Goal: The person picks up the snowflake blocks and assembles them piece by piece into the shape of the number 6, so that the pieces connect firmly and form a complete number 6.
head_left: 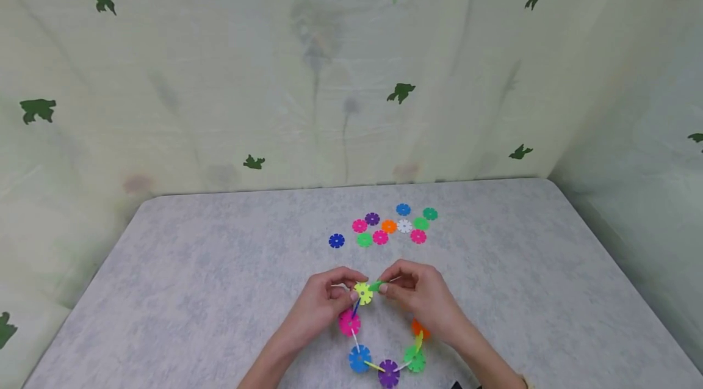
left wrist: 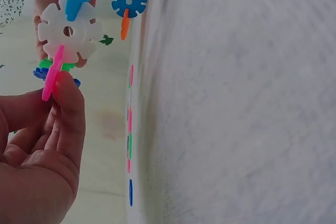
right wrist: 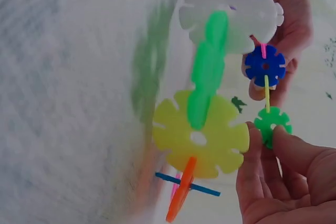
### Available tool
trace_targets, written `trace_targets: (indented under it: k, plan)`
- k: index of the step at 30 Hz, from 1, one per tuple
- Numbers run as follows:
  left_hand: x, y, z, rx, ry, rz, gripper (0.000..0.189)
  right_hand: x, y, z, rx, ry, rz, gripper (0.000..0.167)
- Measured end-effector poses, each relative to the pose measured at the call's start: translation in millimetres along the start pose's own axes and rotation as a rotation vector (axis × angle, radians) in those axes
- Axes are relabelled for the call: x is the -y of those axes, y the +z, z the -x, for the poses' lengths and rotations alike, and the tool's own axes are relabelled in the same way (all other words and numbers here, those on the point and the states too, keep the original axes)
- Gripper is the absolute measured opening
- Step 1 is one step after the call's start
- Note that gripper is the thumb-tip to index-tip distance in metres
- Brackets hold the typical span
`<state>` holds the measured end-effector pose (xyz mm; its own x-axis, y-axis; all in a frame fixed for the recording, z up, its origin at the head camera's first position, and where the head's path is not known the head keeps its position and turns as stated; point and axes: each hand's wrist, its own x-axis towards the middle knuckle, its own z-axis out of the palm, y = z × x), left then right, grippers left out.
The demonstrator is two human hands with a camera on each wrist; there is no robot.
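Observation:
A chain of notched plastic snowflake discs hangs in a loop. My left hand (head_left: 325,298) pinches its yellow disc (head_left: 363,294) at the left edge. In the left wrist view the fingers hide that disc; a pink disc (left wrist: 52,74) and a white disc (left wrist: 68,31) show above them. My right hand (head_left: 420,291) pinches a green disc (head_left: 376,286) between thumb and fingers, against the yellow disc's right side. The right wrist view shows this green disc (right wrist: 272,121) beside a dark blue disc (right wrist: 265,65), joined by the edge-on yellow one. An orange disc (head_left: 420,329) sits at the loop's other end, partly behind my right hand.
Loose discs lie farther back on the grey table (head_left: 219,279), among them a dark blue disc (head_left: 337,240), an orange disc (head_left: 389,226) and a white disc (head_left: 404,226). A printed curtain (head_left: 219,71) rises behind the table's far edge.

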<state>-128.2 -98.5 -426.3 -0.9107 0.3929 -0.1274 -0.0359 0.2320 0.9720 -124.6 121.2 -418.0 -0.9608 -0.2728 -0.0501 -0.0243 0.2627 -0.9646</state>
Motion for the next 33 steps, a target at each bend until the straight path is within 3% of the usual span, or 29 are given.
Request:
trace_targets:
  k: [5, 15, 24, 28, 33]
  plan:
    - [1.7, 0.1, -0.8, 0.006, -0.006, 0.032, 0.023, -3, 3, 0.3, 0.007, -0.041, -0.008, 0.005]
    - [0.4, -0.7, -1.1, 0.034, -0.024, 0.106, 0.022, -4, 5, -0.6, 0.022, -0.034, -0.092, 0.004]
    - [1.1, 2.7, -1.8, 0.027, 0.006, 0.041, 0.025, -3, 5, 0.3, 0.01, -0.038, -0.087, 0.008]
    - [2.2, 5.0, -0.4, 0.053, 0.053, -0.011, 0.028, -5, 3, 0.9, 0.02, -0.049, -0.024, 0.014]
    - [2.1, 3.6, 1.4, 0.063, 0.024, -0.049, 0.027, -4, -8, -3.6, -0.03, -0.02, 0.157, 0.015]
